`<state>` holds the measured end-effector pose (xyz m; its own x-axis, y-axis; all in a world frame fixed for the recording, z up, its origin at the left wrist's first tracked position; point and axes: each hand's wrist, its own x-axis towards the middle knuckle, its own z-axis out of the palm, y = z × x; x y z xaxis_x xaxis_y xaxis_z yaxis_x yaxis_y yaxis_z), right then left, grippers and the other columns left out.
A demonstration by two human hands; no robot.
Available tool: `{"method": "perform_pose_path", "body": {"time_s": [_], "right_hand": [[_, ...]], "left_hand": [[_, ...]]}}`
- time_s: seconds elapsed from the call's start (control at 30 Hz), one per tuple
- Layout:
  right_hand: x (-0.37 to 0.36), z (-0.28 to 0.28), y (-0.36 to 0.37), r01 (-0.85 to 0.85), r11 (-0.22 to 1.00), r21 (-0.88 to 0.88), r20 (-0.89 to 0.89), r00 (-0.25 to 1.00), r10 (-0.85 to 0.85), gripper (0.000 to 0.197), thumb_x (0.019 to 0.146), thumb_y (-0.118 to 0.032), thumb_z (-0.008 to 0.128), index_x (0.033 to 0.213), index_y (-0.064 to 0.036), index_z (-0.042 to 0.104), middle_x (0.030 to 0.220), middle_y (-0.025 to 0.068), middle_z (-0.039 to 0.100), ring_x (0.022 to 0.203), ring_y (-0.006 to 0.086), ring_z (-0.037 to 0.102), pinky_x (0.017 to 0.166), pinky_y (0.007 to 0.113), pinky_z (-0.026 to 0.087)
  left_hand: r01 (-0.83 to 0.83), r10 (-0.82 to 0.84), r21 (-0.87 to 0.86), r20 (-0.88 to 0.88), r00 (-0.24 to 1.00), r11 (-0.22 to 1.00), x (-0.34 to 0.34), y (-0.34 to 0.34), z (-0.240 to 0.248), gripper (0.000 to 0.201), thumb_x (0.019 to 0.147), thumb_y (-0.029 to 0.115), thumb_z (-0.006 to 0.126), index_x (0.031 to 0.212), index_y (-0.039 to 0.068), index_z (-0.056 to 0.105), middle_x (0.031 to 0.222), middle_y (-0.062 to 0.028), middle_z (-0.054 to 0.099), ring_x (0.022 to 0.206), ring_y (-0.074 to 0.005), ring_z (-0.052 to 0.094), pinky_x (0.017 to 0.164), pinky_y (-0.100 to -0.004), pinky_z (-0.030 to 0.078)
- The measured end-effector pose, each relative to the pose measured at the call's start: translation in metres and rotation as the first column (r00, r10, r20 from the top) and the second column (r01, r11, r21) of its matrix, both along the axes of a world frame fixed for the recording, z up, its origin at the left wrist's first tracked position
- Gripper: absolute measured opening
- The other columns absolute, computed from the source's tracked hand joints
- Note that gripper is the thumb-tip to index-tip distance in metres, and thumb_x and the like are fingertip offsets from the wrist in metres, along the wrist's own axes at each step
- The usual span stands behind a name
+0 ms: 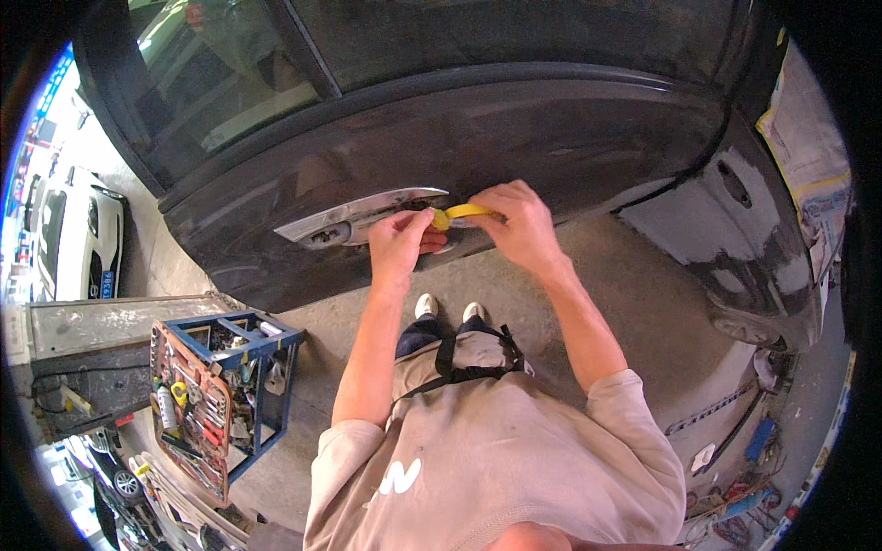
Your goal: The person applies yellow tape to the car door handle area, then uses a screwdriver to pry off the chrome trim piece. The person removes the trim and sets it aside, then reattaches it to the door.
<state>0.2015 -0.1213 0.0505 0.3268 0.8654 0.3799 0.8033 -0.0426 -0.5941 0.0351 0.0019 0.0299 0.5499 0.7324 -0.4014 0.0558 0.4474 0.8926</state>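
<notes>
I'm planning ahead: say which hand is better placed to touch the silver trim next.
Probably the left hand: it overlaps the silver trim in view; the right hand is farther from its middle. Both hold the yellow strip.

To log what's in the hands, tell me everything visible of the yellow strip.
The yellow strip is narrow and bright, looking like tape or thin plastic. It runs slightly arched between the left hand, which pinches its wider, bunched or rolled end, and the right hand, gripping its other end. It sits before the dark car panel, beside the silver trim; contact with either is unclear.
</notes>
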Motion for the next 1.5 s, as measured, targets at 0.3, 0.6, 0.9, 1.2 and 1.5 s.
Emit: {"method": "perform_pose_path", "body": {"time_s": [0.3, 0.6, 0.9, 1.2, 1.5], "right_hand": [[-0.006, 0.038, 0.005, -0.024, 0.999, 0.043, 0.107, 0.994, 0.019, 0.022, 0.080, -0.003, 0.075, 0.102, -0.0030, 0.078, 0.103, 0.0111, 0.072, 0.099, 0.0297, 0.066, 0.087, 0.040, 0.055], [-0.055, 0.043, 0.003, -0.235, 0.965, 0.113, 0.252, 0.947, 0.201, 0.031, 0.073, 0.001, 0.064, 0.103, -0.0005, 0.072, 0.112, 0.0149, 0.067, 0.111, 0.0351, 0.063, 0.097, 0.050, 0.049], [-0.106, -0.002, -0.006, 0.196, 0.684, 0.703, -0.701, 0.353, 0.620, 0.016, 0.085, 0.008, 0.068, 0.094, -0.0001, 0.057, 0.106, 0.0160, 0.064, 0.103, 0.0275, 0.061, 0.088, 0.040, 0.051], [-0.100, -0.033, -0.015, -0.177, 0.945, 0.276, -0.643, 0.697, 0.318, 0.014, 0.092, -0.009, 0.072, 0.088, -0.0006, 0.061, 0.079, 0.0048, 0.066, 0.073, 0.0121, 0.063, 0.065, 0.030, 0.049], [-0.089, -0.043, 0.000, 0.003, 0.993, 0.120, -0.812, 0.575, 0.096, 0.026, 0.095, -0.011, 0.074, 0.113, 0.0029, 0.063, 0.101, 0.0123, 0.071, 0.089, 0.0134, 0.072, 0.078, 0.029, 0.059]], "left_hand": [[0.038, -0.038, 0.012, 0.001, 0.999, 0.999, -0.002, 0.003, 0.005, 0.026, 0.097, 0.016, 0.071, 0.099, -0.010, 0.071, 0.085, -0.0159, 0.074, 0.073, -0.0211, 0.074, 0.064, -0.0296, 0.061], [-0.114, 0.110, 0.159, 0.033, 0.993, 0.981, 0.001, -0.007, -0.018, 0.028, 0.088, 0.016, 0.080, 0.100, -0.009, 0.073, 0.090, -0.0116, 0.075, 0.072, -0.0152, 0.069, 0.063, -0.0258, 0.054], [-0.172, 0.200, -0.185, 0.150, 0.968, 0.968, 0.004, -0.013, -0.016, 0.026, 0.089, 0.015, 0.080, 0.099, -0.008, 0.073, 0.092, -0.0144, 0.075, 0.074, -0.0193, 0.071, 0.067, -0.0304, 0.058], [0.108, -0.018, -0.339, 0.258, 0.966, 0.934, -0.008, 0.007, -0.018, 0.032, 0.098, 0.023, 0.069, 0.114, -0.005, 0.069, 0.105, -0.0182, 0.075, 0.094, -0.0258, 0.074, 0.080, -0.0328, 0.061], [0.102, -0.080, -0.301, 0.084, 0.993, 0.948, -0.011, 0.014, -0.018, 0.031, 0.100, 0.024, 0.065, 0.118, -0.001, 0.071, 0.115, -0.0128, 0.075, 0.103, -0.0233, 0.072, 0.093, -0.0354, 0.057]]}}
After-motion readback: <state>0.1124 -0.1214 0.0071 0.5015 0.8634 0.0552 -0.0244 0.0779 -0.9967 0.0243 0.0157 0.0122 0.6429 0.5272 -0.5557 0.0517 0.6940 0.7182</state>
